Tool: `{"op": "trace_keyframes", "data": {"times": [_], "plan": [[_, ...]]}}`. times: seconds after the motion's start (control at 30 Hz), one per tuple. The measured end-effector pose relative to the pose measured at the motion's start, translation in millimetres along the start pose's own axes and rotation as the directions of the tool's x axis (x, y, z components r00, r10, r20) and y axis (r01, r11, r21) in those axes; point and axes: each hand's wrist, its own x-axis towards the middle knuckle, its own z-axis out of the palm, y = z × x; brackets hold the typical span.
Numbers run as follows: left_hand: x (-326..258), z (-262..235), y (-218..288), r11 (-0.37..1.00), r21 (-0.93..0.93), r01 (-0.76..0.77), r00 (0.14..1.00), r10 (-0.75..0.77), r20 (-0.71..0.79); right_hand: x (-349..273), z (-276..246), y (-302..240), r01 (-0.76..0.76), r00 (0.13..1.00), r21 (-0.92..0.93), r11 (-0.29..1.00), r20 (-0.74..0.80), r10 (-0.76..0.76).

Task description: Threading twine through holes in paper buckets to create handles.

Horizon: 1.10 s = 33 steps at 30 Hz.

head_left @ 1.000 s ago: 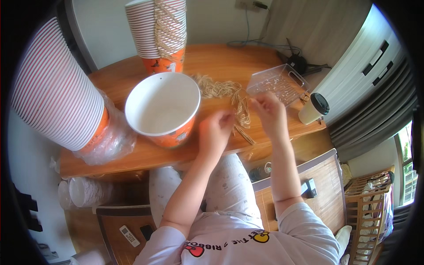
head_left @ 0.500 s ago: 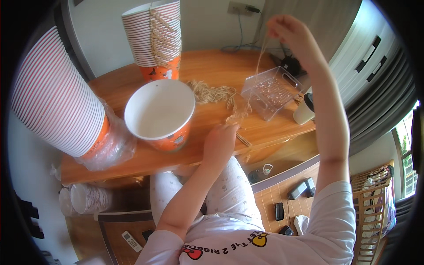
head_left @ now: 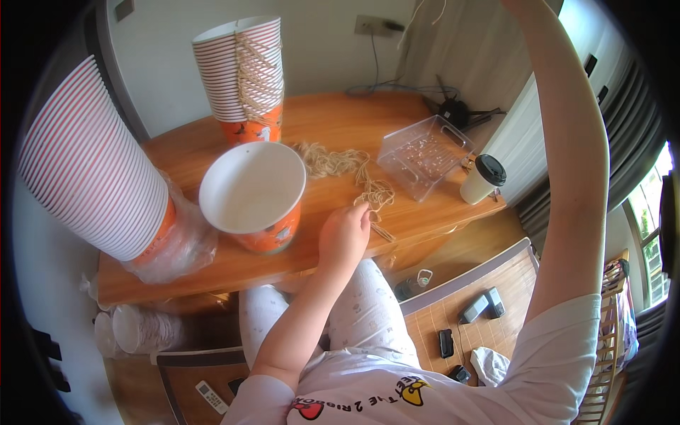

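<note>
My left hand (head_left: 345,234) rests on the wooden table (head_left: 212,265) with its fingers pinched on a strand of tan twine (head_left: 373,193). That strand leads from a loose pile of twine (head_left: 327,159). To the hand's left stands an open white-and-orange paper bucket (head_left: 252,193). My right arm (head_left: 574,156) is raised high and its hand is cut off by the top edge. A thin strand of twine (head_left: 428,13) hangs near that edge.
A stack of striped buckets with twine handles (head_left: 244,71) stands at the back, and a bigger stack (head_left: 85,166) lies tilted at the left. A clear plastic box (head_left: 423,152) and a white cup with a black lid (head_left: 483,178) sit on the right. Small devices (head_left: 482,306) lie on the floor.
My right hand has risen from the table by the plastic box, up past the top edge, drawing a strand with it. My left hand has stayed on the twine near the table's front.
</note>
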Motion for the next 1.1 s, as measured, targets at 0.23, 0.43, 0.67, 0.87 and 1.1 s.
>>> {"op": "trace_keyframes", "data": {"times": [0.23, 0.43, 0.67, 0.87, 1.1], "plan": [[-1, -16, 4, 0.905, -0.373, -0.207, 0.975, 0.158, -0.158, -117, 17, 17, 0.075, 0.941, -0.029, 0.997, 0.334, -0.061], [-62, -43, 21, 0.127, -0.967, 0.218, 0.97, 0.082, 0.23, -340, 52, 9, -0.028, 0.659, 0.091, 0.995, 0.75, -0.05], [-78, -79, 17, -0.182, -0.839, 0.513, 0.81, -0.221, 0.543, -496, 108, 41, -0.396, 0.713, 0.252, 0.883, 0.691, 0.122], [-73, -99, -8, -0.146, -0.878, 0.457, 0.827, -0.294, 0.479, -564, 150, 69, -0.734, 0.602, 0.308, 0.605, 0.709, 0.368], [-79, -109, -6, 0.19, -0.86, 0.473, 0.862, -0.302, 0.407, -569, 155, 76, -0.836, 0.373, 0.121, 0.535, 0.841, 0.392]]}}
